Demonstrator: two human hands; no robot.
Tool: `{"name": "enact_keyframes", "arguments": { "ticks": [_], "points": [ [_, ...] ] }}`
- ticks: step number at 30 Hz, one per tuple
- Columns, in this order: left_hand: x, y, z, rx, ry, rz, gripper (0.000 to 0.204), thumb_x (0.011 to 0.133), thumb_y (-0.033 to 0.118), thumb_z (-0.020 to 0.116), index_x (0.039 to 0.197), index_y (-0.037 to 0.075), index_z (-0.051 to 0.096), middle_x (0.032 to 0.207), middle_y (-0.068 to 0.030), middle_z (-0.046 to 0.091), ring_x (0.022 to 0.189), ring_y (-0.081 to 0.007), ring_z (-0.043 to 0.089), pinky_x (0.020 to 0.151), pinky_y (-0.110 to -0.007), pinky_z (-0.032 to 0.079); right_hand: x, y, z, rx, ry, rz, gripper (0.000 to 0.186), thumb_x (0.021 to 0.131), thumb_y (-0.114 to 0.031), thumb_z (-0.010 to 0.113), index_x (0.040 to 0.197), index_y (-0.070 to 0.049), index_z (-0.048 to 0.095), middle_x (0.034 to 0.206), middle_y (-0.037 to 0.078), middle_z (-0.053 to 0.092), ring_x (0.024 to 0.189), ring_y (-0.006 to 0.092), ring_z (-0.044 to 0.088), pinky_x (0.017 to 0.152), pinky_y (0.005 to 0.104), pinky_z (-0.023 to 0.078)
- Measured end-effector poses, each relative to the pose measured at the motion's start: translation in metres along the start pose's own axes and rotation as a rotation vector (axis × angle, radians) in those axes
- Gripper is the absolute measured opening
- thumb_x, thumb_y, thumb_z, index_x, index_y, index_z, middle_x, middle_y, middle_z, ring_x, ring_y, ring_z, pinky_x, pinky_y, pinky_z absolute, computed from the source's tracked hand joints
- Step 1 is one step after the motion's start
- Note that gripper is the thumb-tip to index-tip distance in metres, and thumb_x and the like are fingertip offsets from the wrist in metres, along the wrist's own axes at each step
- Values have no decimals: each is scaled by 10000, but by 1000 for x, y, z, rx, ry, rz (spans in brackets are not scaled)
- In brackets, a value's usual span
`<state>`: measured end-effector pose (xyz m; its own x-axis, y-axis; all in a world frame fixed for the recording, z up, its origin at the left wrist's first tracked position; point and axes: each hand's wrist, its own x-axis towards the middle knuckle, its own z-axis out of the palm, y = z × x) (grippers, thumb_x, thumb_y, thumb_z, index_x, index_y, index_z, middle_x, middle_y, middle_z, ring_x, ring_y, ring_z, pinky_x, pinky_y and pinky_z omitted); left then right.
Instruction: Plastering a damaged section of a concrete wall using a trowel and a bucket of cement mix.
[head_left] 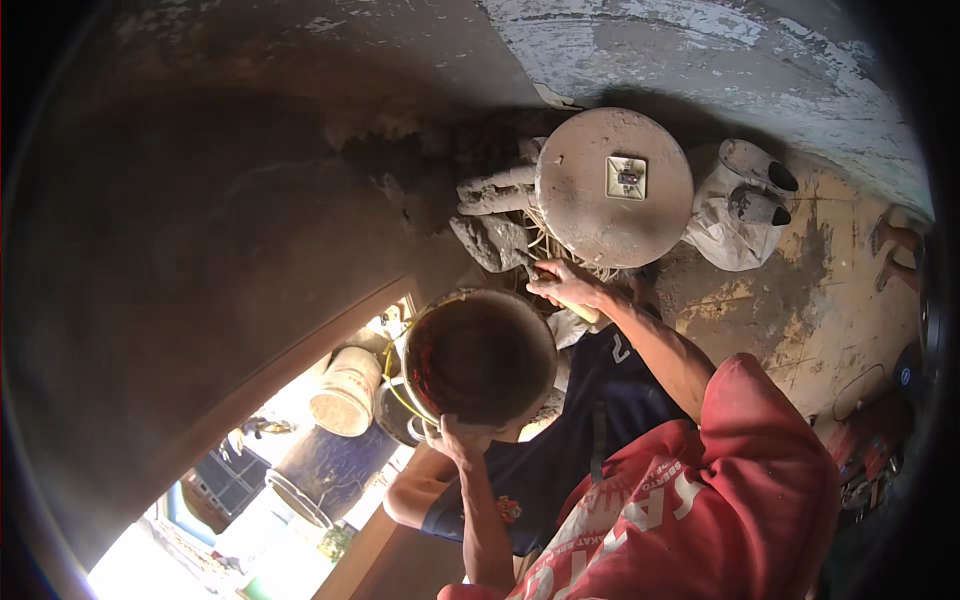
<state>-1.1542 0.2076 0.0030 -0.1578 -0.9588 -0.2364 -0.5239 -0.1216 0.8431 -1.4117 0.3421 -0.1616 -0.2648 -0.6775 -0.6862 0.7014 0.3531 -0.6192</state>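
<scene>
My left hand (456,440) grips the near rim of a round bucket (482,360), which is tilted so that its dark inside shows. A yellow handle (400,395) hangs along the bucket's left side. In my right hand (566,284) is a trowel (492,242) with a pale wooden handle. Its blade is coated in grey mortar and points away to the left, beyond the bucket's far rim. How much is in the bucket is too dark to tell.
A round stool (600,215) with a small square plate on top stands far right of the bucket. Beside it are white boots (750,185) on a bag. A wall (250,230) rises at left. Through an opening, several buckets (347,390) show. Another person's feet (893,255) are at right.
</scene>
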Motion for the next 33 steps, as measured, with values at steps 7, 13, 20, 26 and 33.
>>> {"name": "enact_keyframes", "arguments": {
  "ticks": [7,13,20,26,33],
  "points": [
    [2,-20,-15,232,-88,-104,367,661,64,509,1003,-50,578,784,-27,550,629,-106,490,560,-231,402,163,2,-24,351,308,-235,350,838,-264,728,1048,-50,548,687,3,579,480,83,514,423,234,417],
    [7,-42,-27,284,-208,-139,278,683,67,526,932,-46,577,739,-20,531,630,-100,477,566,-239,396,218,-20,-22,486,430,-420,236,853,-235,709,940,-79,554,644,-11,536,491,66,528,397,232,425],
    [19,-61,-39,264,-246,-93,323,692,49,526,991,-61,581,799,-35,558,713,-120,507,643,-285,433,304,-31,-5,-310,1148,-335,327,847,-288,575,983,9,581,756,223,644,695,342,660,615,444,517],
    [18,-61,-43,198,-240,-162,423,684,21,521,1090,-85,571,917,-63,594,791,-140,534,726,-286,450,375,-95,82,-392,625,-147,267,858,-156,495,847,72,632,815,259,661,790,412,664,689,492,529],
    [33,-20,-39,400,-300,-213,243,667,28,581,902,-34,579,757,-17,569,664,-94,497,618,-259,431,262,-51,143,-18,632,-71,407,864,-114,429,1207,102,392,1096,319,587,987,442,606,773,517,514]
  ]
}}
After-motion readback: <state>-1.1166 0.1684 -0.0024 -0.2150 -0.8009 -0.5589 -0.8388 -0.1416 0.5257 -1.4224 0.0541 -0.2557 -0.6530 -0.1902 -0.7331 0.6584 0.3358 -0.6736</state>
